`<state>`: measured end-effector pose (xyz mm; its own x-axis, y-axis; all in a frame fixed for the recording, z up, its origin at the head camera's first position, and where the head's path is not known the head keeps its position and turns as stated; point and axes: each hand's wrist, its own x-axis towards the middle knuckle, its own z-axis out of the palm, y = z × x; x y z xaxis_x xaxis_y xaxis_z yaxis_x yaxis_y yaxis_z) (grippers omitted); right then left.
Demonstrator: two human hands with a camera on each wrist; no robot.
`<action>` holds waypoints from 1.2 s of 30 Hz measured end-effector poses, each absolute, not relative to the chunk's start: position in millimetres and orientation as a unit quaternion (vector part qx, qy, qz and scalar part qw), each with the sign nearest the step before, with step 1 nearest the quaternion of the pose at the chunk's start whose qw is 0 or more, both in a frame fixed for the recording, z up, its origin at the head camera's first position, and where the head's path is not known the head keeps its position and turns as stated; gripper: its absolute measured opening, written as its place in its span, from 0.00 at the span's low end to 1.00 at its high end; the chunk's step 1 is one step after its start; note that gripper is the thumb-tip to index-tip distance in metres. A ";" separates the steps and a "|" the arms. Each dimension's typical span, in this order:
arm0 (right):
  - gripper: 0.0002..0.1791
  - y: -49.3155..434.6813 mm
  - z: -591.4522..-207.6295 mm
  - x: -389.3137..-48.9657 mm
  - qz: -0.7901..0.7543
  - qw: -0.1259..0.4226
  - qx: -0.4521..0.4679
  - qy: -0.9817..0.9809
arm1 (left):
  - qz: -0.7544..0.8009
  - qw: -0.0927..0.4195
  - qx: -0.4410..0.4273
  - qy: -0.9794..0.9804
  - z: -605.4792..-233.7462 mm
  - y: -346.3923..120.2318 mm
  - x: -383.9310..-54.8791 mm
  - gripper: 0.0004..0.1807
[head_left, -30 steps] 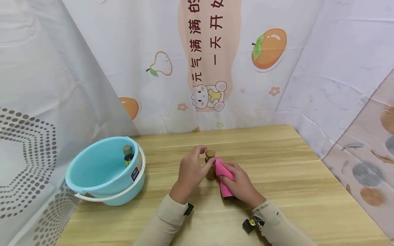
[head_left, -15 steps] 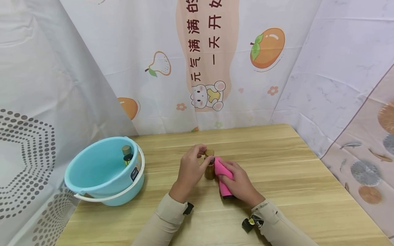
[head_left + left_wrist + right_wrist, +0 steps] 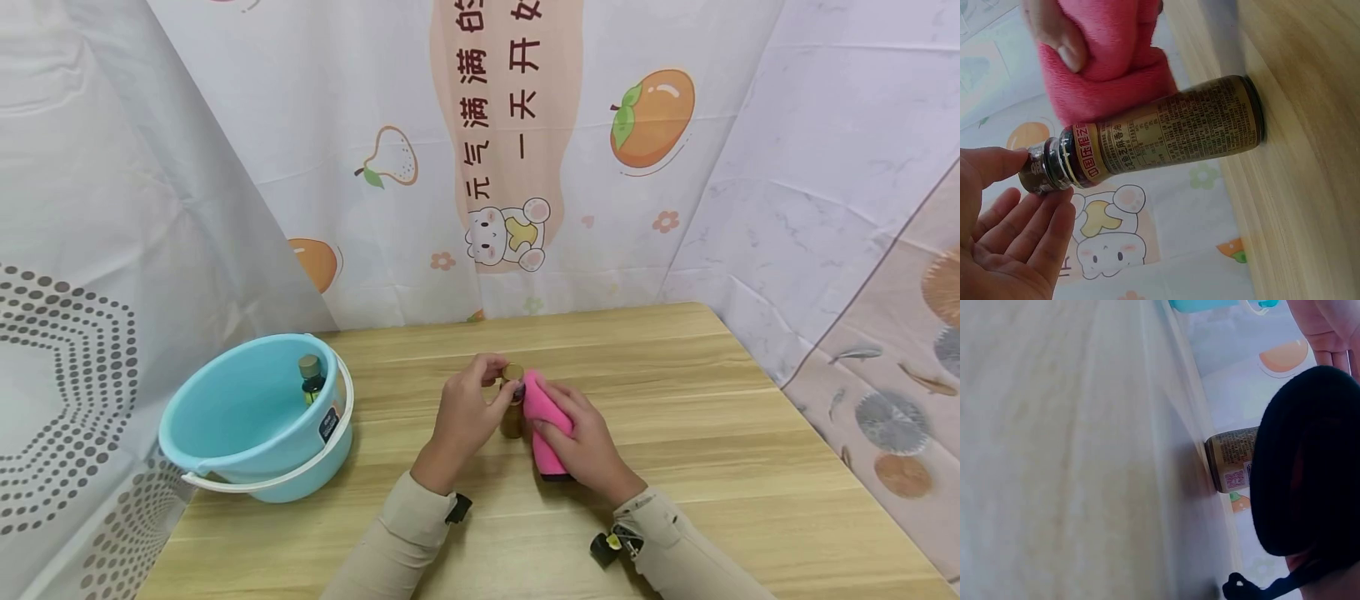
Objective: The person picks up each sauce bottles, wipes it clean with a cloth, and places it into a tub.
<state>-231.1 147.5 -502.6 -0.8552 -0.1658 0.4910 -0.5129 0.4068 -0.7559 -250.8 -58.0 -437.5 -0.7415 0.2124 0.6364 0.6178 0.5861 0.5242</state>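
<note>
A sesame oil bottle (image 3: 1179,128) stands upright on the table, with a brown-gold cap and a printed label. My left hand (image 3: 465,408) pinches its cap (image 3: 1036,169) between the thumb and fingers. In the head view, my right hand (image 3: 588,450) grips a pink plush cloth (image 3: 549,429) from outside and presses it against the bottle's right side. The cloth covers part of the label near the shoulder in the left wrist view. Its hollow black end (image 3: 1297,462), with a dangling loop (image 3: 1238,584), hides much of the bottle in the right wrist view.
A light blue bucket (image 3: 225,417) with a white handle (image 3: 277,483) stands on the left of the wood-grain table (image 3: 750,467). Inside it is another dark bottle (image 3: 311,377) with a gold cap. A printed curtain (image 3: 390,225) hangs behind the table.
My right hand has slid the pink cloth up along the bottle's side, so its top sits higher. The left hand stays at the cap, and the bottle keeps its place.
</note>
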 end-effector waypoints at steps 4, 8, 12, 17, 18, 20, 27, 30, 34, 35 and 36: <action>0.31 148.2 -501.8 -230.4 0.514 0.177 0.208 -0.813 | -0.386 0.257 -0.256 -0.848 -438.8 -58.7 -251.9 0.16; 0.31 147.8 -500.2 -229.8 0.514 0.171 0.207 -0.815 | -0.382 0.253 -0.260 -0.850 -439.1 -58.8 -252.0 0.15; 0.30 147.4 -500.2 -230.6 0.505 0.161 0.205 -0.823 | -0.379 0.253 -0.262 -0.851 -438.4 -58.4 -251.4 0.15; 0.30 147.7 -502.1 -232.1 0.486 0.149 0.197 -0.838 | -0.381 0.253 -0.263 -0.850 -438.1 -58.1 -250.8 0.16; 0.30 147.7 -502.3 -232.1 0.483 0.146 0.196 -0.841 | -0.381 0.253 -0.262 -0.850 -437.7 -57.9 -250.5 0.16; 0.30 147.7 -502.6 -232.1 0.479 0.141 0.194 -0.844 | -0.381 0.252 -0.261 -0.851 -437.4 -57.8 -250.2 0.16; 0.30 146.9 -501.7 -231.4 0.467 0.106 0.171 -0.861 | -0.384 0.236 -0.254 -0.856 -436.4 -58.6 -249.2 0.17; 0.29 146.7 -502.5 -231.0 0.460 0.083 0.150 -0.871 | -0.386 0.230 -0.251 -0.858 -436.2 -58.7 -249.1 0.17; 0.29 146.3 -503.3 -230.9 0.455 0.061 0.130 -0.879 | -0.383 0.224 -0.247 -0.861 -435.8 -58.6 -248.6 0.17; 0.28 146.3 -503.3 -231.0 0.456 0.058 0.128 -0.879 | -0.383 0.225 -0.248 -0.861 -435.7 -58.6 -248.3 0.17; 0.29 146.3 -503.2 -230.9 0.455 0.057 0.128 -0.879 | -0.382 0.227 -0.248 -0.861 -435.8 -58.6 -248.1 0.17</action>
